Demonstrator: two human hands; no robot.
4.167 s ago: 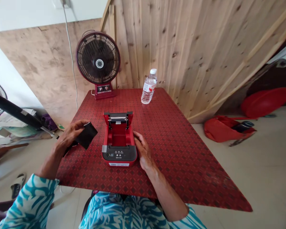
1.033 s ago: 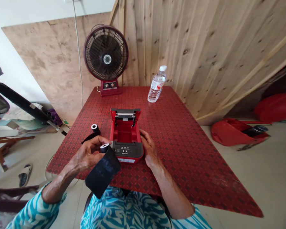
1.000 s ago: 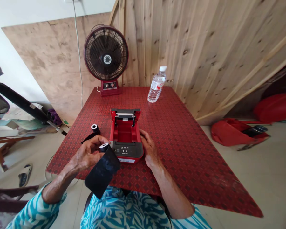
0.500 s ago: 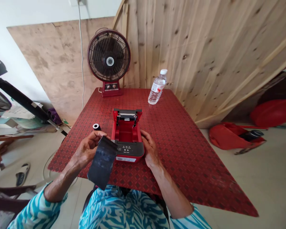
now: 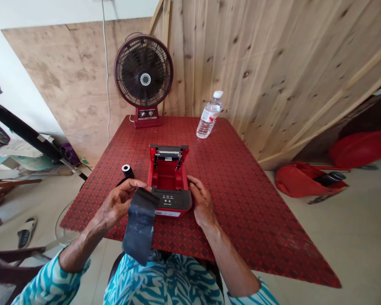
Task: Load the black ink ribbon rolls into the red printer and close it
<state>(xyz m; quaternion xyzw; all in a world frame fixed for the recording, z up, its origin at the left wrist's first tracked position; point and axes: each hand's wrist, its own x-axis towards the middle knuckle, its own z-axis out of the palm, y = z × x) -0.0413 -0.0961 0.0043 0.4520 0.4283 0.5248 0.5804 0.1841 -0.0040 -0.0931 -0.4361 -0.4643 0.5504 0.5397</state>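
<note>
A red and black label printer (image 5: 169,180) sits on the red patterned table (image 5: 241,186) with its lid open and its bay empty. My left hand (image 5: 119,202) is closed on a roll of black ribbon (image 5: 140,220), held just left of the printer's front; a length of it hangs unrolled toward my lap. A second black roll with a white core (image 5: 126,171) lies on the table behind my left hand. My right hand (image 5: 200,202) rests against the printer's right side, fingers curled on its edge.
A red table fan (image 5: 144,80) and a water bottle (image 5: 208,115) stand at the table's far edge against the wooden wall. A red bag (image 5: 305,181) lies on the floor at right. A black stand (image 5: 25,134) and clutter are at left.
My left hand has taken one roll off the table, brought it beside the printer's front and turned it, so the ribbon hangs down. The second roll stays on the table. My right hand has not moved.
</note>
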